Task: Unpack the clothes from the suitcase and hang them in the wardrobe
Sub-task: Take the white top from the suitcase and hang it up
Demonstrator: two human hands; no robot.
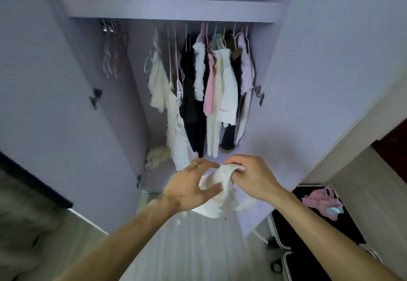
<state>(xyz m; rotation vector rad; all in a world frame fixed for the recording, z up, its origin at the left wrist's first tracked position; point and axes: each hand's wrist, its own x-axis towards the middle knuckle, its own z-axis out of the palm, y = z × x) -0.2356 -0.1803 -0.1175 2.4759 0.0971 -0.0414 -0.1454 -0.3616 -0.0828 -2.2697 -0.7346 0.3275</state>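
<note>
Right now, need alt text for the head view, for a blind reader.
The left hand and right hand grip a white garment in front of an open lilac wardrobe, where light and dark clothes hang on hangers. At lower right, an open black suitcase holds a pink garment.

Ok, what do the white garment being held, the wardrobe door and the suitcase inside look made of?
White garment: thin soft cloth, matte; it bunches and hangs limp. Wardrobe door: smooth painted or laminated board, pale lilac, even low sheen. Suitcase: black matte lining, likely fabric; pale glossy rim, metal or plastic.
</note>
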